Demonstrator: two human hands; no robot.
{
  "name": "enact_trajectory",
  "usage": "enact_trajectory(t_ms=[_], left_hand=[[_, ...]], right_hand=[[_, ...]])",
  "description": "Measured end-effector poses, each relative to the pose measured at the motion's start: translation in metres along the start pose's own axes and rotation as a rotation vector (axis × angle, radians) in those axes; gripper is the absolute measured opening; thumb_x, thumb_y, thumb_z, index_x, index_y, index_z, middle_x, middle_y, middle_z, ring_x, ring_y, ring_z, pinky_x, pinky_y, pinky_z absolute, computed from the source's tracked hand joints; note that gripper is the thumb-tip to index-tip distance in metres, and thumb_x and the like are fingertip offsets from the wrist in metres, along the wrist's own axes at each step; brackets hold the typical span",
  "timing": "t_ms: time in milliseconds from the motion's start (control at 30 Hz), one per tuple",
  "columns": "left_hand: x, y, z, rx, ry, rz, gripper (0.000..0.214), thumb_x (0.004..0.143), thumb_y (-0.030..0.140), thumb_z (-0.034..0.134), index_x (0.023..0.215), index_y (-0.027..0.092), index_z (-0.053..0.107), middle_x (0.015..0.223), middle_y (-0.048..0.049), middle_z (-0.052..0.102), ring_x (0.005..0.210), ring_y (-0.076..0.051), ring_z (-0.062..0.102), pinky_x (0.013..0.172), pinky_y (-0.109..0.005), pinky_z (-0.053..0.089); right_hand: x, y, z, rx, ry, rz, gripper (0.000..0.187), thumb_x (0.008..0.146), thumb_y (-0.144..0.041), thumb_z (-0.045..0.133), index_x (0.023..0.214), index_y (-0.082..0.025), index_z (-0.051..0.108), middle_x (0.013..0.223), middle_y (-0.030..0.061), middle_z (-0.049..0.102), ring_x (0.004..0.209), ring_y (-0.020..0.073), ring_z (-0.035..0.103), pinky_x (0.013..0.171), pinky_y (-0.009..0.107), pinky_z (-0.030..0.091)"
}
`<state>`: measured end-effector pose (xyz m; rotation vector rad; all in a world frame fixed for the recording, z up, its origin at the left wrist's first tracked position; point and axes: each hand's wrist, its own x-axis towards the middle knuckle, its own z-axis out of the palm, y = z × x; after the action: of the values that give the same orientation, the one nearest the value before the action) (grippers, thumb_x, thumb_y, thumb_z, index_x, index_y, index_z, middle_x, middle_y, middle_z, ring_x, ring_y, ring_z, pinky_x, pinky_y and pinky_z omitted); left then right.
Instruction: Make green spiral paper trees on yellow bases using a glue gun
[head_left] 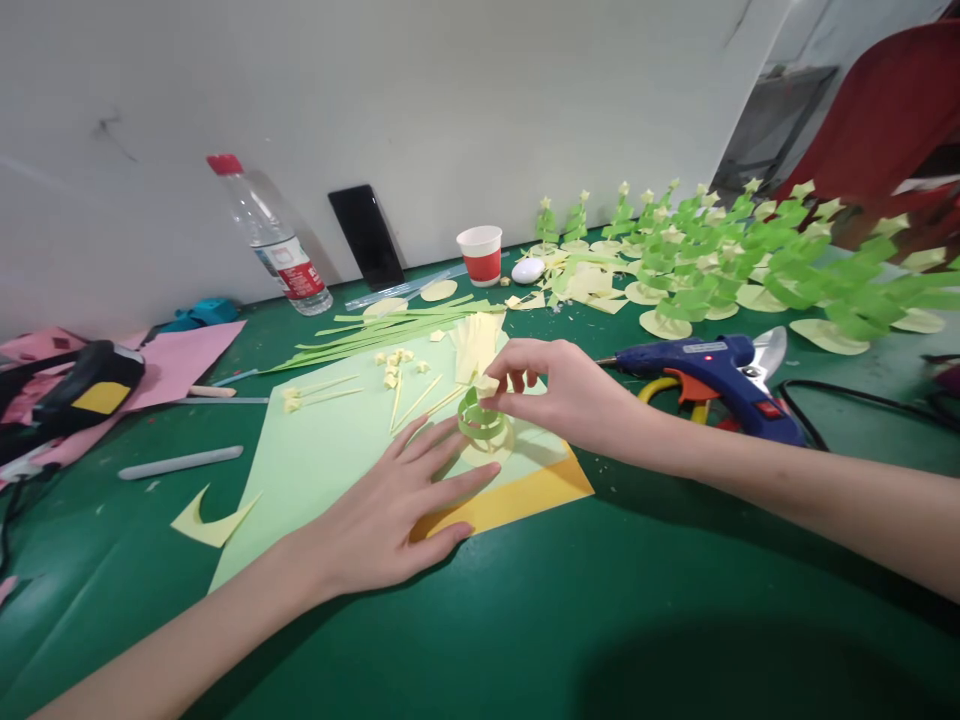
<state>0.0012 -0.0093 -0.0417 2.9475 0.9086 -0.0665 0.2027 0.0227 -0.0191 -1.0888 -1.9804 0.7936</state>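
Note:
My left hand (390,515) lies flat, fingers spread, on a light green paper sheet (315,460) that covers a yellow sheet (525,495), fingertips just short of a small paper tree. That tree is a green paper spiral (480,418) on a pale yellow disc (499,445). My right hand (559,385) pinches the small pale yellow star (487,385) at the spiral's top with thumb and forefinger. Thin yellow sticks with stars (409,395) and a stack of pale yellow strips (476,345) lie on the sheet behind the tree.
A blue hot glue gun (705,375) with its black cord lies right of my right hand. Several finished paper trees (712,265) fill the back right. Green paper strips (375,335), a water bottle (274,240), a phone (367,235), a red cup (481,255) and a glue stick (180,462) surround the sheet.

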Motion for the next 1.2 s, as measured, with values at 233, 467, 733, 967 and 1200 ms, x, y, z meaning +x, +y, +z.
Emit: enact_trajectory(t_ms=[233, 467, 733, 967, 1200], left_hand=[[0.001, 0.0, -0.001, -0.014, 0.025, -0.006, 0.043, 0.086, 0.036, 0.037, 0.129, 0.031, 0.034, 0.143, -0.0058, 0.026, 0.129, -0.03, 0.021, 0.101, -0.059, 0.016], [0.0, -0.001, 0.0, -0.008, 0.018, -0.002, 0.044, 0.087, 0.036, 0.037, 0.13, 0.031, 0.032, 0.14, -0.0055, 0.031, 0.129, -0.028, 0.022, 0.101, -0.058, 0.016], [0.002, -0.002, 0.001, -0.02, 0.032, 0.014, 0.046, 0.086, 0.036, 0.039, 0.131, 0.032, 0.03, 0.14, -0.0045, 0.033, 0.127, -0.028, 0.026, 0.102, -0.057, 0.017], [0.001, -0.002, 0.002, 0.001, 0.015, 0.01, 0.046, 0.087, 0.037, 0.037, 0.132, 0.032, 0.029, 0.14, -0.0052, 0.032, 0.129, -0.027, 0.023, 0.102, -0.057, 0.016], [-0.003, -0.002, 0.003, -0.008, 0.06, -0.001, 0.044, 0.086, 0.033, 0.039, 0.129, 0.027, 0.036, 0.136, -0.0059, 0.039, 0.132, -0.027, 0.016, 0.103, -0.054, 0.016]], right_hand=[[0.0, 0.0, 0.002, -0.025, 0.008, -0.015, 0.006, 0.072, -0.018, 0.058, 0.068, -0.014, 0.059, 0.068, -0.0014, 0.052, 0.059, 0.0067, 0.042, 0.055, 0.021, 0.035], [-0.001, 0.0, 0.003, -0.033, 0.024, -0.019, 0.007, 0.072, -0.019, 0.057, 0.067, -0.015, 0.058, 0.068, -0.0005, 0.053, 0.06, 0.0078, 0.043, 0.055, 0.022, 0.035], [-0.003, 0.0, 0.006, -0.049, 0.053, -0.029, 0.005, 0.072, -0.017, 0.057, 0.068, -0.015, 0.058, 0.07, 0.0001, 0.054, 0.062, 0.0083, 0.043, 0.056, 0.022, 0.035], [-0.003, -0.001, 0.009, -0.067, 0.084, -0.038, 0.004, 0.071, -0.016, 0.056, 0.07, -0.014, 0.059, 0.072, 0.0004, 0.056, 0.066, 0.0093, 0.046, 0.059, 0.024, 0.036], [-0.004, -0.004, 0.012, -0.095, 0.099, -0.019, 0.004, 0.072, -0.017, 0.057, 0.07, -0.014, 0.058, 0.074, 0.0002, 0.057, 0.071, 0.0102, 0.048, 0.062, 0.024, 0.037]])
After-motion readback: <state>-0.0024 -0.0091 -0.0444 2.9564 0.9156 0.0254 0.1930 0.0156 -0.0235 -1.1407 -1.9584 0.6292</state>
